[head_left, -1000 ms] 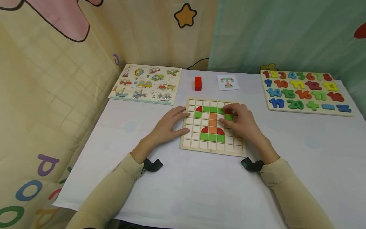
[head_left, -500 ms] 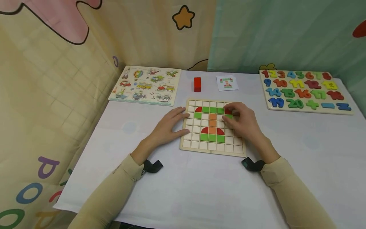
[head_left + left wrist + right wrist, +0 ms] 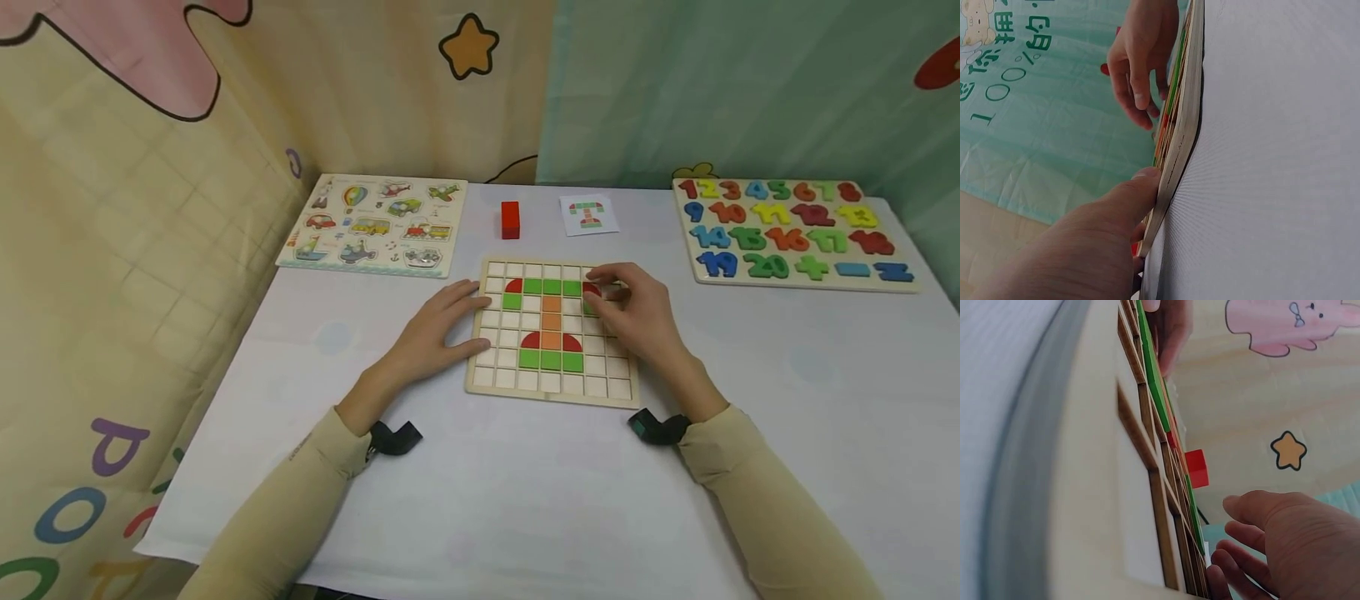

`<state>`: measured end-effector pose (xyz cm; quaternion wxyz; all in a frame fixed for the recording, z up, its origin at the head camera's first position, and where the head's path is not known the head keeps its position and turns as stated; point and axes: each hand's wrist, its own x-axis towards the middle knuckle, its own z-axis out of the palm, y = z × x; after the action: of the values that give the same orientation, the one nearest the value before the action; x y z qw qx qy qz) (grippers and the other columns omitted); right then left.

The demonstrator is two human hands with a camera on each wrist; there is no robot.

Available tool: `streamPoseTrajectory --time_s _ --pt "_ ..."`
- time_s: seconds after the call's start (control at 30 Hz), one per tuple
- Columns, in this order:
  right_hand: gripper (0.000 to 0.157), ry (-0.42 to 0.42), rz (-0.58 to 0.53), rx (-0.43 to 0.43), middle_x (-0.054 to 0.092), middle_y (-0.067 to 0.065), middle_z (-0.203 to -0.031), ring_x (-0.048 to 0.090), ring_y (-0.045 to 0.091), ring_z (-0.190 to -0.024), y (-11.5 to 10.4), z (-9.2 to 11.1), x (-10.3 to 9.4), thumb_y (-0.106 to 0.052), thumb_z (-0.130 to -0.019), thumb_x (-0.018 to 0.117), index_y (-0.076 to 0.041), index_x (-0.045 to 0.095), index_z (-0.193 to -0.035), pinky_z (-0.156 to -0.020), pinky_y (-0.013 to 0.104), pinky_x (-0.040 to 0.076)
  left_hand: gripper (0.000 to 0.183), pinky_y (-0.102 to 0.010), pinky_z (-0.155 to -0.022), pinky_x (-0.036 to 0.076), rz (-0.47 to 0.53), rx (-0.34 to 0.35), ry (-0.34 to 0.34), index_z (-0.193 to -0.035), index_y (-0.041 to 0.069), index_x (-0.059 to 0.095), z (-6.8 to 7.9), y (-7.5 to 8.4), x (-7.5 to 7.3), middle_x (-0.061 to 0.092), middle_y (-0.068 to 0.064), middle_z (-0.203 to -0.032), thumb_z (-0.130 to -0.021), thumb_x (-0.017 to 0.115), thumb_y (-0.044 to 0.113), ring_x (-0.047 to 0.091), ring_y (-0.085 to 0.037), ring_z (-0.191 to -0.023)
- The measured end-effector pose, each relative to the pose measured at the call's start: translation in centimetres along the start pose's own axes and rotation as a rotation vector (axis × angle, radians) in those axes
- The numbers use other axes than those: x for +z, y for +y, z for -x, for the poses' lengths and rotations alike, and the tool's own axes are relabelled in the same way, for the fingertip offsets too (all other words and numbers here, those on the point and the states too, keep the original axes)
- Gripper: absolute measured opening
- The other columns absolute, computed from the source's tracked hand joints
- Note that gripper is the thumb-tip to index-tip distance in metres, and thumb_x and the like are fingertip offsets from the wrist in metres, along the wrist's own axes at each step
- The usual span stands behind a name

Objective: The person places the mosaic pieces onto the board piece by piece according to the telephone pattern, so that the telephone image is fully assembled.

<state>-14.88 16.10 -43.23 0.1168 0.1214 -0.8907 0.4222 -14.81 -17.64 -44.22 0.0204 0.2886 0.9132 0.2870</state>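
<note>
A square wooden grid board (image 3: 552, 397) lies on the table, bearing red, green and orange pieces in a T-like shape with a wide foot. Orange squares (image 3: 551, 322) make the stem, and a row of green squares (image 3: 552, 287) crosses the top. My left hand (image 3: 423, 337) rests at the board's left edge, fingers spread, its thumb (image 3: 1146, 174) touching the rim in the left wrist view. Over the upper right of the board is my right hand (image 3: 637, 312), fingers loosely bent beside a red rounded piece (image 3: 592, 289), nothing visible between thumb and fingers.
Behind the board stand a red block (image 3: 510, 220) and a white pattern card (image 3: 589, 216). A vehicle picture puzzle (image 3: 375, 223) lies at back left. At back right is a number puzzle board (image 3: 802, 279). Printed curtains (image 3: 622, 100) hang behind the table.
My right thumb has drawn up and to the right across the board, toward the red rounded piece, which shows more clearly now. The left hand keeps its place; the whole head view shifts slightly.
</note>
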Motion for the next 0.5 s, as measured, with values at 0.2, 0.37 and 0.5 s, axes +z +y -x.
streamPoseTrajectory --time_s 0.2,0.37,0.5 --pt "0.03 -0.002 0.01 0.028 0.069 0.014 -0.123 0.068 0.03 -0.108 -0.1 0.12 0.08 -0.017 -0.101 0.073 -0.005 0.069 -0.127 -0.094 0.05 0.059 0.065 -0.05 -0.132 0.024 0.0 -0.003 -0.005 -0.153 0.02 0.054 0.22 0.02 0.0 0.036 -0.003 -0.171 -0.097 0.076 0.042 0.023 -0.024 -0.162" --pt "0.029 0.005 0.018 0.033 0.07 0.012 -0.122 0.068 0.027 -0.107 -0.04 0.28 0.07 -0.018 -0.101 0.073 -0.006 0.069 -0.127 -0.093 0.046 0.06 0.065 -0.051 -0.131 0.024 -0.006 0.003 -0.003 -0.153 0.019 0.054 0.31 0.08 0.1 0.036 -0.004 -0.171 -0.096 0.076 0.043 0.023 -0.025 -0.162" --pt "0.031 0.005 0.022 0.029 0.069 0.014 -0.123 0.066 0.03 -0.111 -0.22 0.34 -0.26 -0.018 -0.101 0.073 -0.005 0.068 -0.128 -0.095 0.049 0.059 0.064 -0.051 -0.131 0.024 0.003 0.007 0.006 -0.152 0.019 0.055 0.3 0.23 0.12 0.037 -0.005 -0.17 -0.096 0.076 0.042 0.024 -0.025 -0.162"
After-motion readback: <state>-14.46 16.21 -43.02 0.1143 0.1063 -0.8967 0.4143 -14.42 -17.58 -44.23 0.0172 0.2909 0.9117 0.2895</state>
